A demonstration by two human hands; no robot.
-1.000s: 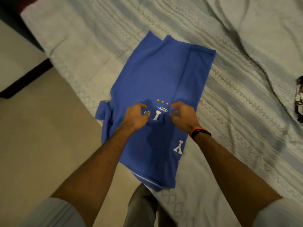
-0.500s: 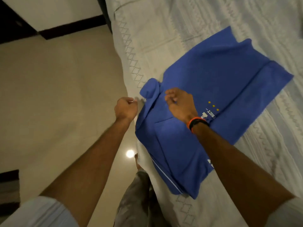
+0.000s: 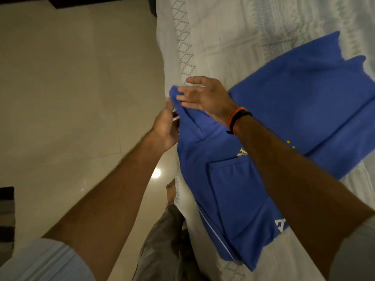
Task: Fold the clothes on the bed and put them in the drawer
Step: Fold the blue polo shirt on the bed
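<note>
The left hand [image 3: 165, 128] is pinching the loose sleeve of the half-folded blue jersey T-shirt [image 3: 280, 122], seemingly to tuck it inward. The right hand [image 3: 205, 98] is hovering just beyond, fingers spread, holding nothing. Right of both hands, the shirt is lying on the pale patterned bed [image 3: 213, 33], its edge overhanging.

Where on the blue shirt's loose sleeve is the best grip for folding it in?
Probably the sleeve at its bunched tip, from the bed-edge side: it sticks out past the blue shirt, where the left hand meets it.
</note>
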